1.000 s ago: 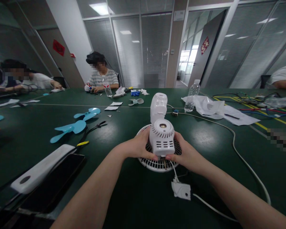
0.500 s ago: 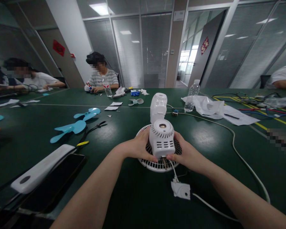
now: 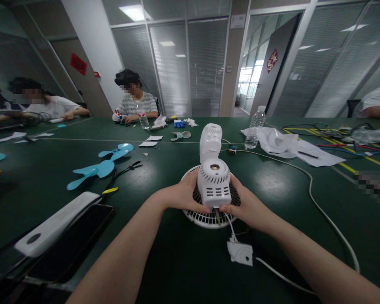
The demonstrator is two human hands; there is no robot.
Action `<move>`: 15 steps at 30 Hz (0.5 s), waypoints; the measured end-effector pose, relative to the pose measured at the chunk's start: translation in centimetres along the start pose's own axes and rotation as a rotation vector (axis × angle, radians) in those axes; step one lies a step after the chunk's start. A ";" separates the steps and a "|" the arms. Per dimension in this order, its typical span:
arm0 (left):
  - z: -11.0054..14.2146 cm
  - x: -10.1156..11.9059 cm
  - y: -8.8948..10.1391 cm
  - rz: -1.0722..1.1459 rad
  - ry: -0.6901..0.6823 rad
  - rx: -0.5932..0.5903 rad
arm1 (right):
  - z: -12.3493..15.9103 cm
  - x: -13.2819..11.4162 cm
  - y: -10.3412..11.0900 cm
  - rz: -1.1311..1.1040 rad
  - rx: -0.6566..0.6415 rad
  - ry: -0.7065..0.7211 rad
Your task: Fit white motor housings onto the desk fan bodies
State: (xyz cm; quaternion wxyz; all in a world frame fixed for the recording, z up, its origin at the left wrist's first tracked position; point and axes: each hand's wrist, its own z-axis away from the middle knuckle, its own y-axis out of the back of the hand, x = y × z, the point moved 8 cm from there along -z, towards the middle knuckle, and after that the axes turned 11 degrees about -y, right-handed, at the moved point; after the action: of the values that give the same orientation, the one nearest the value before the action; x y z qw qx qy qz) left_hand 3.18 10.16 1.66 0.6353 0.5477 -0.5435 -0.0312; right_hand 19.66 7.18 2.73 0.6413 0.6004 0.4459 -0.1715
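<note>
Between my hands is a white vented fan motor housing (image 3: 214,185), slots on its near face and a round hole on top. My left hand (image 3: 190,192) wraps its left side, thumb at the lower front edge. On the right side my right hand (image 3: 240,198) grips it the same way, thumb near the other. Some fingertips are hidden behind the housing. Beneath lies a round white fan grille (image 3: 199,219). A second white vented housing (image 3: 211,141) stands just behind. A cord runs down from the front to a small white plastic piece (image 3: 240,253).
Blue fan blades (image 3: 93,172), a white power strip (image 3: 58,223) and a dark phone (image 3: 72,240) lie to the left. A water bottle (image 3: 256,126) and white paper (image 3: 319,154) are at the back right. A white cable (image 3: 310,190) curves along the right. Co-workers sit across the table.
Both hands keep their hold on the motor housing, which has shifted very slightly left. A co-worker at the far left has moved a little.
</note>
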 end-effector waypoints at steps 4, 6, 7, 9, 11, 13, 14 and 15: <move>0.0 -0.2 0.0 -0.009 0.001 0.002 | 0.0 0.2 -0.1 -0.013 -0.019 -0.002; 0.0 -0.5 -0.2 -0.028 -0.001 -0.002 | 0.0 0.2 -0.1 -0.016 -0.021 -0.007; -0.1 -0.5 -0.2 -0.038 -0.002 -0.006 | 0.0 0.1 -0.1 -0.017 -0.021 -0.010; -0.1 -0.6 -0.3 -0.046 0.002 -0.015 | 0.0 0.0 0.0 -0.017 -0.021 -0.016; -0.1 -0.6 -0.3 -0.023 0.022 -0.016 | 0.1 0.0 0.0 -0.013 -0.024 -0.024; 0.0 -0.3 -0.1 0.034 0.042 -0.007 | 0.1 0.2 -0.1 -0.001 -0.030 -0.044; 0.0 0.0 0.0 0.069 0.041 0.002 | 0.1 0.4 -0.1 0.008 -0.031 -0.056; -0.1 0.3 0.2 0.102 0.028 0.014 | 0.0 0.5 -0.1 0.018 -0.030 -0.066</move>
State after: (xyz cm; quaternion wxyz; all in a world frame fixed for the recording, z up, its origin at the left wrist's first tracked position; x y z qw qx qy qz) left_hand 3.24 10.10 2.06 0.6398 0.5242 -0.5620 0.0130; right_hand 19.88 7.29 2.27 0.6663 0.5887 0.4215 -0.1786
